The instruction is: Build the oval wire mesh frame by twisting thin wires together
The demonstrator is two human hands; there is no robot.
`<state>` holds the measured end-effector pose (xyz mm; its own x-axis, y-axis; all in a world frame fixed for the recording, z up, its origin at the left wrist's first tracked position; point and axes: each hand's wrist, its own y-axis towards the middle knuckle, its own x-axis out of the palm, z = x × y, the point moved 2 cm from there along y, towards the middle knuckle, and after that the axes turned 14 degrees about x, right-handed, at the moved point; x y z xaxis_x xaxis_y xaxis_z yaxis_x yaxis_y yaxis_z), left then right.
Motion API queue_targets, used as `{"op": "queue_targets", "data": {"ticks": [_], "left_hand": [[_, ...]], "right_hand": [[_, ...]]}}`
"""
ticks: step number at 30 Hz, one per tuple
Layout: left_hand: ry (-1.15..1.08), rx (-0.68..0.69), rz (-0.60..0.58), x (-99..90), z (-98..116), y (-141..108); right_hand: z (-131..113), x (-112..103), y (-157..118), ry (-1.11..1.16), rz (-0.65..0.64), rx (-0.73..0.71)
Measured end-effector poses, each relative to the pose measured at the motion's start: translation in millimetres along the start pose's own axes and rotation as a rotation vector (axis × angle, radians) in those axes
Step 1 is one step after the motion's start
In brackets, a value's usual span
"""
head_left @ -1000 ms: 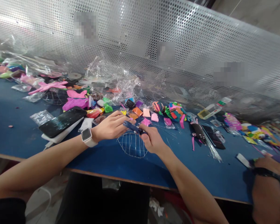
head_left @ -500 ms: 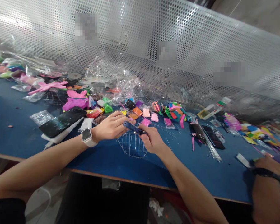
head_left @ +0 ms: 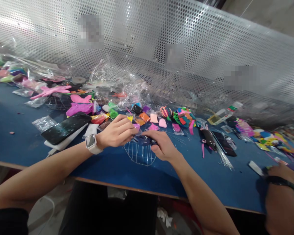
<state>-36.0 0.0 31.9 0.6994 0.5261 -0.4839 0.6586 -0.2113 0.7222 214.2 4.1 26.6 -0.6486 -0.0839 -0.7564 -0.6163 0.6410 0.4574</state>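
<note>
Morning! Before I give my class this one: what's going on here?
A person's right hand has a dark hand tool, probably pliers, in its grip at the far edge of a wire frame over a blue table. The left hand is curled beside the tool; whether it pinches anything is hidden. Small packets of coloured, clay-like material lie beyond the hands, and another person's hand is at the picture's right edge.

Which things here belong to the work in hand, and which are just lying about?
In hand:
- wire frame
- dark hand tool, held in the right hand

Apparently just lying about:
- black phone at left
- bottle
- crumpled clear wrapping
</note>
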Motion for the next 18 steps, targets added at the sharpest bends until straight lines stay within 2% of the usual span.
{"op": "queue_targets", "data": {"ticks": [5,9,14,18], "left_hand": [[0.081,-0.038,0.032,-4.2,-1.9,-0.1],[0.132,-0.1,-0.004,-5.4,-3.6,0.6],[0.247,-0.191,-0.093,3.0,-9.2,-1.7],[0.276,-0.289,-0.146,9.3,-15.3,-7.4]], "right_hand": [[15.0,-5.8,0.3,-0.118,0.004,-0.016],[31.9,-16.9,3.1,-0.214,0.04,0.014],[60.2,-30.7,5.3,-0.316,0.16,0.199],[84.7,-35.6,3.7,-0.45,0.187,0.416]]}}
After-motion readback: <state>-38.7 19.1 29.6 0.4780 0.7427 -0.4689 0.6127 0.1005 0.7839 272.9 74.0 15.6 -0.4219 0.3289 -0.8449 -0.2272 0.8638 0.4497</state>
